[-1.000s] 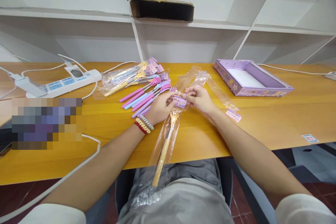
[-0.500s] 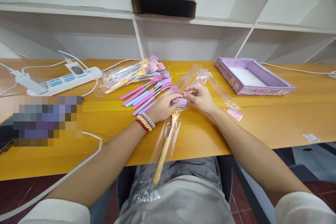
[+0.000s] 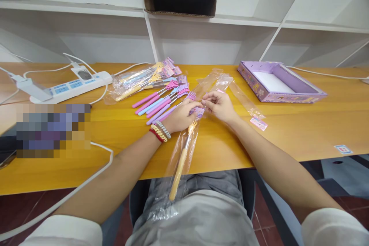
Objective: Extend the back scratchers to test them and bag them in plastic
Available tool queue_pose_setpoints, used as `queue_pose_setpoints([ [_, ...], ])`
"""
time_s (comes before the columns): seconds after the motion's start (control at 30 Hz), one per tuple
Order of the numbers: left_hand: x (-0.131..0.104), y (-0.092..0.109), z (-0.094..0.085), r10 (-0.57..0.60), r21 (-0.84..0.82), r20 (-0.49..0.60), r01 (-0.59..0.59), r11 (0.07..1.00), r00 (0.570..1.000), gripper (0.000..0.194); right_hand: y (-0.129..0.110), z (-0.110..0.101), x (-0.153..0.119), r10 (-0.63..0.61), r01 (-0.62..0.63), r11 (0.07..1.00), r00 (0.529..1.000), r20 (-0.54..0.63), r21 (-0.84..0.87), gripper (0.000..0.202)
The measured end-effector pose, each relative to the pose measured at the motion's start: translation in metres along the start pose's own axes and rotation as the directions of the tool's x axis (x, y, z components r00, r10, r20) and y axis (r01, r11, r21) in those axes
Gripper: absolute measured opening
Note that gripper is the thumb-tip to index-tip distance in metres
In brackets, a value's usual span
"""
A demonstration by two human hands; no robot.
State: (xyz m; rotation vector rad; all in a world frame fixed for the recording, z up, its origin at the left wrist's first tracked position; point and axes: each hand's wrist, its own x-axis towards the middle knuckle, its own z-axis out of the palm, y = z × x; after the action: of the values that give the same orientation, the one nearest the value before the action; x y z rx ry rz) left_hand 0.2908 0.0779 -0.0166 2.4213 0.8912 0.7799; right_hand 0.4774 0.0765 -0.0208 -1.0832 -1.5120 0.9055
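Note:
A yellow hand-shaped scratcher [image 3: 180, 169] lies inside a clear plastic bag [image 3: 191, 150] that hangs over the table's front edge. At the bag's top end, my left hand [image 3: 182, 116] is closed on the bag by its purple label card [image 3: 198, 112]. Thumb and forefinger of my right hand [image 3: 218, 105] are pinched together just right of the card; what they hold is too small to make out. Left of my hands lie several pink, blue and purple scratchers [image 3: 161, 103] without bags. Behind them is a pile of bagged scratchers [image 3: 138, 78].
Flat plastic bags [image 3: 245, 98], one with a pink card [image 3: 258, 123], lie beyond and right of my hands. A purple box [image 3: 288, 98] stands back right. A power strip [image 3: 75, 86] with white cables is at left. A cardboard box [image 3: 180, 3] sits on the shelf.
The view has shifted very slightly. Both hands stay nearly in place at the card, with only a small shift of the fingers.

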Motion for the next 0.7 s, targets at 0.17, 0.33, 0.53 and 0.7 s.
queue_pose_setpoints([
  [0.17, 0.000, 0.003, 0.000, 0.017, 0.006, 0.012, -0.017, 1.000, 1.000, 0.032, -0.002, 0.000, -0.001, -0.008, 0.007, 0.999, 1.000, -0.015, -0.047, 0.029],
  [0.33, 0.000, 0.001, -0.001, 0.010, -0.052, -0.061, -0.013, 0.999, 0.998, 0.039, -0.006, -0.002, -0.001, 0.000, -0.001, 0.999, 0.999, -0.033, -0.039, 0.033],
  [0.53, 0.002, -0.006, -0.001, -0.177, -0.266, -0.214, 0.117, 0.957, 0.961, 0.054, -0.004, -0.002, -0.001, -0.016, 0.009, 0.996, 0.997, -0.070, -0.094, 0.032],
  [0.7, 0.004, -0.013, 0.001, -0.267, -0.271, -0.106, 0.230, 0.935, 0.958, 0.032, -0.003, -0.004, -0.002, -0.123, 0.117, 0.971, 0.992, -0.012, -0.208, 0.020],
])
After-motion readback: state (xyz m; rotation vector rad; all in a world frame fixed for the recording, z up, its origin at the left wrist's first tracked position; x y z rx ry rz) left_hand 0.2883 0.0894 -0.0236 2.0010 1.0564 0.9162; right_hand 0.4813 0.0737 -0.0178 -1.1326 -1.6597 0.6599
